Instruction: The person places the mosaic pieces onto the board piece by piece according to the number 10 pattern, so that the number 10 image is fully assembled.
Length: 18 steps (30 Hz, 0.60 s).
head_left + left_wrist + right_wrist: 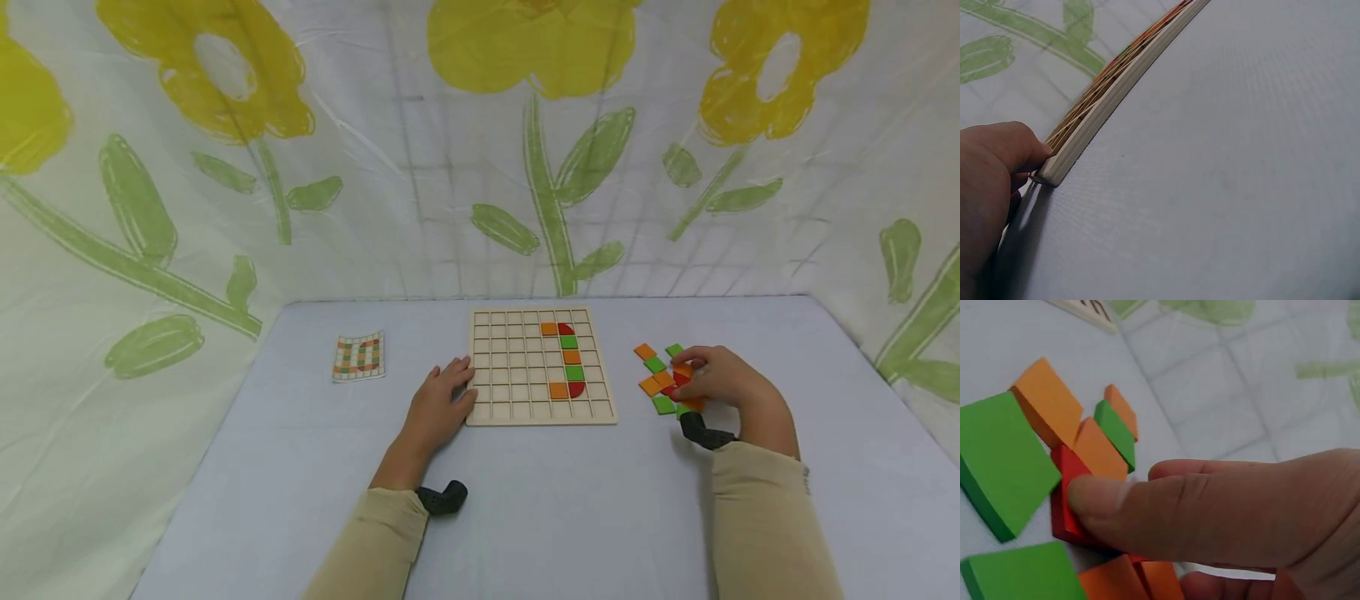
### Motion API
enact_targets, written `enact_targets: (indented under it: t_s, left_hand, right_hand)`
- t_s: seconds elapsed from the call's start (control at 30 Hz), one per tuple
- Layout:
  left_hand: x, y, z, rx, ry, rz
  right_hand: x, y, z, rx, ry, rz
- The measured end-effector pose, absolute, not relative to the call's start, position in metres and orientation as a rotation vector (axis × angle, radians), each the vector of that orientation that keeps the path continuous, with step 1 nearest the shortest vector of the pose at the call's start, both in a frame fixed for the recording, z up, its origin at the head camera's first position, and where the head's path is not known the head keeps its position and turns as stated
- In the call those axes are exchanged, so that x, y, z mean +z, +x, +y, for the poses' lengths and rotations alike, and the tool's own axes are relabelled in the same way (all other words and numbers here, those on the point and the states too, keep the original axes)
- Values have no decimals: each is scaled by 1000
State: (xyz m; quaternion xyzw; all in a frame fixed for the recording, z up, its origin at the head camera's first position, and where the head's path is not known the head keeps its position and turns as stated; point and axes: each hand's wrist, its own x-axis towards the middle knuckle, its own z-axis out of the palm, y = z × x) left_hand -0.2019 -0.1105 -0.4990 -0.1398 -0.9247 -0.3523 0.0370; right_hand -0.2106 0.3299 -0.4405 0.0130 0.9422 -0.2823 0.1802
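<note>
A square wooden grid board (517,412) lies flat in the head view. Its right part holds a curved row of orange, green and red tiles (573,372). My left hand (437,406) rests at the board's left edge, with the thumb (1029,147) on the rim by the near corner. Over a loose pile of tiles to the right hovers my right hand (723,379). Its thumb (1100,497) touches a red tile (1063,519), while thumb and index fingertips stand apart in the head view. Part of the pile is hidden under that hand.
Left of the board lies a small pattern card (358,357) with coloured squares. Green tiles (1007,459) and orange tiles (1047,400) lie loosely, some overlapping, around the right hand. Behind the white table (570,508) hangs a cloth (360,250) printed with yellow flowers.
</note>
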Motion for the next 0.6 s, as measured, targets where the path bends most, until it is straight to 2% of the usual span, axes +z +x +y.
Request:
enact_targets:
  t_s: [0.37, 0.6]
  left_hand:
    - [-498, -201, -110, -1072, -415, -2844]
    - [-498, -202, -110, -1074, -417, -2851]
  right_hand:
    - [-455, -220, 316, -804, 86, 2805]
    - [-447, -219, 310, -782, 118, 2769]
